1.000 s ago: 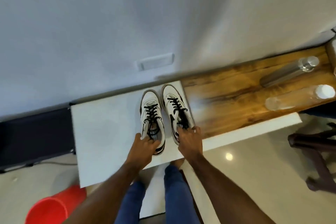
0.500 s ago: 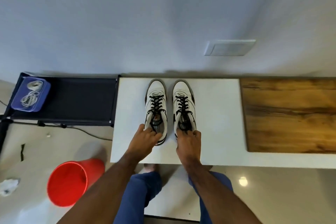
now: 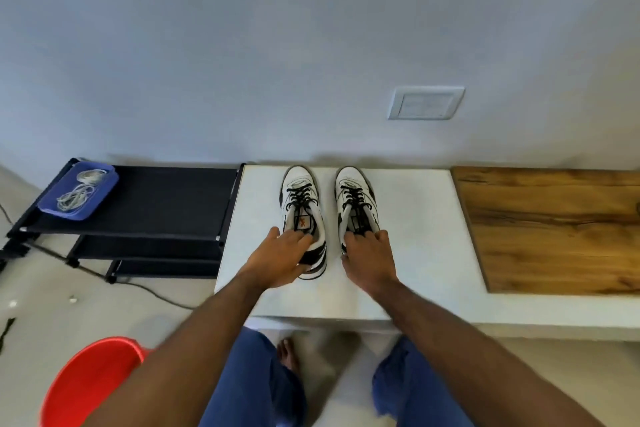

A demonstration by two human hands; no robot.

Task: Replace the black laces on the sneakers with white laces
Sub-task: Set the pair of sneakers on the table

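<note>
Overhead, two white leather sneakers (image 3: pixel 303 211) with black laces (image 3: pixel 298 196) stand side by side on the smooth white desk (image 3: pixel 415 236), toes at 12 o'clock. Left hand (image 3: pixel 277 262) and right hand (image 3: pixel 369 258) each curl fingers over a heel collar. White laces (image 3: pixel 78 191) lie coiled in a blue tray (image 3: pixel 104 194) at 9 o'clock, on a black shelf (image 3: pixel 166 198).

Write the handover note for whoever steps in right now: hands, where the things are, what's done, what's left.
Left hand grips the heel of the left sneaker; right hand grips the heel of the right sneaker. Both sneakers stand side by side on the white table, toes to the wall. White laces lie in the blue tray on the black rack to the left.
Done: nothing visible; black laces are in both sneakers.
Left: unlace both, thread the white laces.
</note>
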